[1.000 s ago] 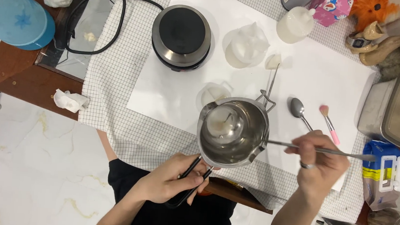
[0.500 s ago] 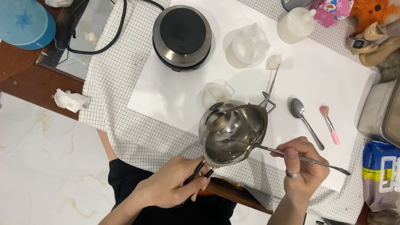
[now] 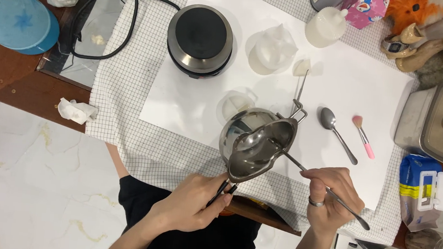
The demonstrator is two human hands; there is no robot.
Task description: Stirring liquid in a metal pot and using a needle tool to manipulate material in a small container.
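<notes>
Melting pot [image 3: 255,145] held tilted above the checked cloth [image 3: 128,106], handle toward the body.
Handle is gripped closed by the left hand [image 3: 191,206]; a thin rod [image 3: 327,189], pinched in the right hand [image 3: 329,199], is angled up-left into the bowl.

L hand [image 3: 191,204], R hand [image 3: 331,199] both clenched

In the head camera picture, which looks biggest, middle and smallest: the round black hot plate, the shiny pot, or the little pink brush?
1. Hot plate and shiny pot: look about alike; the pot is held up nearer the camera, so no ranking.
2. Pink brush: clearly smallest.
</notes>
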